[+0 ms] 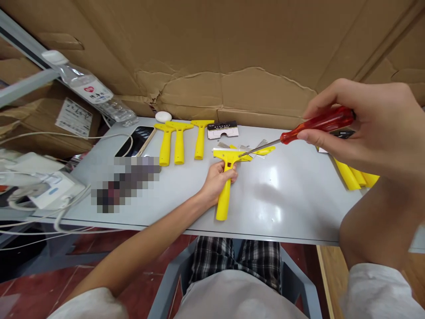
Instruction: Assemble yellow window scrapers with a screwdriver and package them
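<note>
My left hand [217,180] is closed around the neck of a yellow scraper [224,199], whose handle points toward me. A metal blade edge shows along the top of its head. In my right hand [372,119] is a screwdriver [318,124] with a red see-through handle, gripped between thumb and fingers. Its tip touches the right side of the scraper's head, near a screw hole. Just behind that head lie loose metal blades [262,148] and yellow scraper parts [268,151], partly hidden by it.
Several more yellow scrapers [179,144] lie at the back left beside a small black-and-white box [223,129]. Others [352,175] lie at the right, partly behind my right arm. A phone [137,141], a white oval object [163,117], a leaning water bottle [94,91] and cables are on the left.
</note>
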